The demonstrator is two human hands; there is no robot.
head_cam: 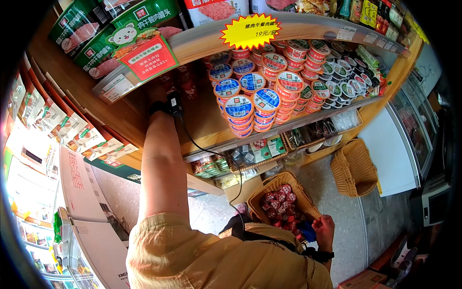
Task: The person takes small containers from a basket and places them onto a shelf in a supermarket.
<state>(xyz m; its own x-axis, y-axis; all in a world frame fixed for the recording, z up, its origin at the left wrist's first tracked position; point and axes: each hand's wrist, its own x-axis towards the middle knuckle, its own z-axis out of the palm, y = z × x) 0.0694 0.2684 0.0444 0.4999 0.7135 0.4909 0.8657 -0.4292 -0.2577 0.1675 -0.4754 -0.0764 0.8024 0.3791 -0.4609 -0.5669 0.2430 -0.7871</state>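
My left arm reaches deep into a wooden shelf [202, 139]. My left hand [156, 94] is in shadow under the upper shelf, its fingers hidden. Near it stand stacked dark red cups [187, 85]; whether I touch them cannot be made out. My right hand [323, 229] grips the rim of a woven basket [301, 193] held against my body. Inside the basket lie many small red-lidded cups [279, 202] and a blue item [306, 231]. To the right of my left arm rise stacks of sauce tubs with blue lids [238, 106] and red lids [290, 81].
Black-and-white lidded cups [346, 74] fill the shelf's right end. A price-tag rail [202, 39] crosses above my left hand. Hanging food bags [72, 126] line the left. Another woven basket [353, 169] stands by a white freezer [386, 151]. A cable [216, 151] runs from my left wrist.
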